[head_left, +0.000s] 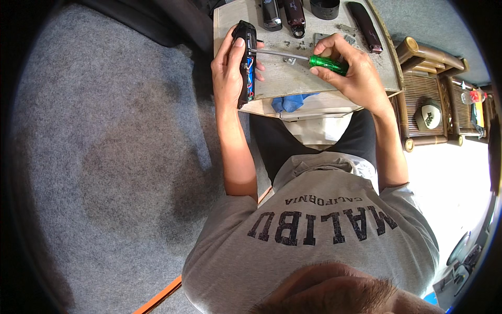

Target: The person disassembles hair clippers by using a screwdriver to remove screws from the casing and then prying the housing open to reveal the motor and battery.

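One person [314, 225] grips one green screwdriver [321, 63] and one opened device [250, 72].

The pale wooden tabletop [285, 81] bears, toward its far side, a black-and-grey device [271, 15], a maroon device [295, 18], a round black container [324, 9] and a long maroon casing [365, 27]. Small metal parts [301, 45] lie scattered near a metal plate [319, 37].

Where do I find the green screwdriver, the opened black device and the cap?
Green screwdriver [323, 63], head view: on its handle.
Opened black device [250, 73], head view: on its exposed blue inside.
Cap [431, 116], head view: on its pale front.
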The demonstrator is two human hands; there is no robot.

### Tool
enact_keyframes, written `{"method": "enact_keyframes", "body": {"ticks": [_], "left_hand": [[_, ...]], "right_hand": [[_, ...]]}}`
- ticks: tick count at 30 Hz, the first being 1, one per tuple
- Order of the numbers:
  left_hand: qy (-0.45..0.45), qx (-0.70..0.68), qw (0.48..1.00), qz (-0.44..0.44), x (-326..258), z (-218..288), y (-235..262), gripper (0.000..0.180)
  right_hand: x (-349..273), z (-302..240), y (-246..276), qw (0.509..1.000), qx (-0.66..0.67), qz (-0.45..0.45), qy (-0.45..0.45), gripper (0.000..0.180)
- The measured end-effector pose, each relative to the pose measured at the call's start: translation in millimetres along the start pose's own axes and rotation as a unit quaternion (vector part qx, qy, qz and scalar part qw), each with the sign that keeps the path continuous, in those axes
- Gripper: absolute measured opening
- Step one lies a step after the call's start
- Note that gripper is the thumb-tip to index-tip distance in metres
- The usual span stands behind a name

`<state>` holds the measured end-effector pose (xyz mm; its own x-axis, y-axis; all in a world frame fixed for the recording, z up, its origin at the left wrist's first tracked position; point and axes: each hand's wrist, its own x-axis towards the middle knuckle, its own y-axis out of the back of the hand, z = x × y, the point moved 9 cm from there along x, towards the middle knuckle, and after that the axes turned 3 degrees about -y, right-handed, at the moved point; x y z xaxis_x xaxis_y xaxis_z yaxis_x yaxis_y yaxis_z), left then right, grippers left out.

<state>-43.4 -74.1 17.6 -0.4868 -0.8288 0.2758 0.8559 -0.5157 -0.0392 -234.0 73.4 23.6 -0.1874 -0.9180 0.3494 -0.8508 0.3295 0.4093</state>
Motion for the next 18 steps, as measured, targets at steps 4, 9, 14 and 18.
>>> {"method": "enact_keyframes", "body": {"ticks": [4, 9, 14, 18], "left_hand": [[0.001, 0.004, 1.000, -0.001, -0.3, 0.5, -0.6, 0.047], [0.006, -0.004, 1.000, 0.005, -0.5, -1.1, 0.9, 0.047], [0.012, 0.004, 1.000, 0.005, -0.5, -0.2, -0.8, 0.047], [0.011, 0.001, 1.000, 0.008, -0.1, -0.9, 0.2, 0.047]], "right_hand": [[-2.7, -7.1, 0.8, 0.997, -0.047, 0.032, 0.050, 0.033], [-0.5, -13.8, 3.5, 0.996, -0.081, 0.033, -0.004, 0.034], [-2.6, -1.6, 1.5, 0.997, -0.064, 0.038, -0.012, 0.037], [-5.0, -9.8, 3.8, 0.993, -0.073, 0.080, 0.051, 0.041]]}}
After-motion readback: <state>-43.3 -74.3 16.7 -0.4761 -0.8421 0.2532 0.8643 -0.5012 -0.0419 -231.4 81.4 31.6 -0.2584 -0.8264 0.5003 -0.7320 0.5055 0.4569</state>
